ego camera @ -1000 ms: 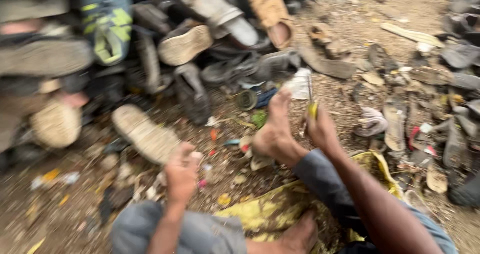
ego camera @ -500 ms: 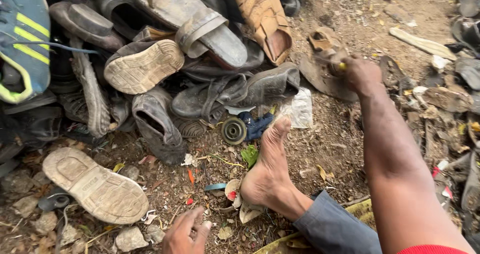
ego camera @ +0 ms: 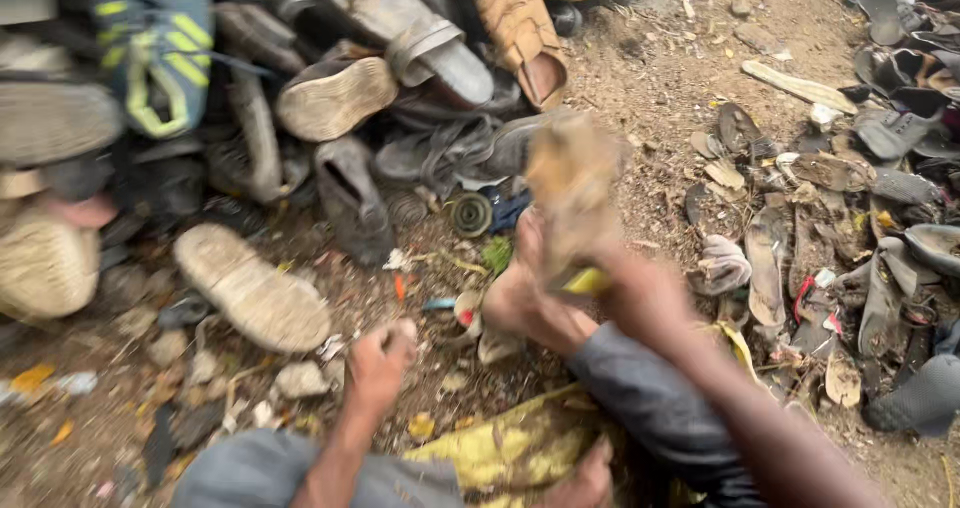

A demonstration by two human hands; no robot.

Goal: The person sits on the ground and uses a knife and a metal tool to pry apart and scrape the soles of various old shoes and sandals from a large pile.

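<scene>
My right hand (ego camera: pixel 640 293) grips a worn brown shoe piece (ego camera: pixel 572 193) and a small yellow tool (ego camera: pixel 585 282), lifted above my bare foot (ego camera: pixel 525 293); the piece is blurred by motion. My left hand (ego camera: pixel 378 360) is a closed fist low over the dirt beside my knee (ego camera: pixel 255 473), next to a pale upturned shoe sole (ego camera: pixel 255 288). I cannot see anything inside that fist. I sit on a yellow sheet (ego camera: pixel 510 448).
A heap of old shoes and sandals (ego camera: pixel 400 78) fills the far left and centre, including a blue shoe with yellow stripes (ego camera: pixel 155 53). Loose soles and scraps (ego camera: pixel 830 218) litter the right side. Stones and litter (ego camera: pixel 290 378) lie on the dirt near me.
My right hand reached out to the shoe pile, then pulled back toward me carrying the brown shoe piece. My left fist stayed low near my knee.
</scene>
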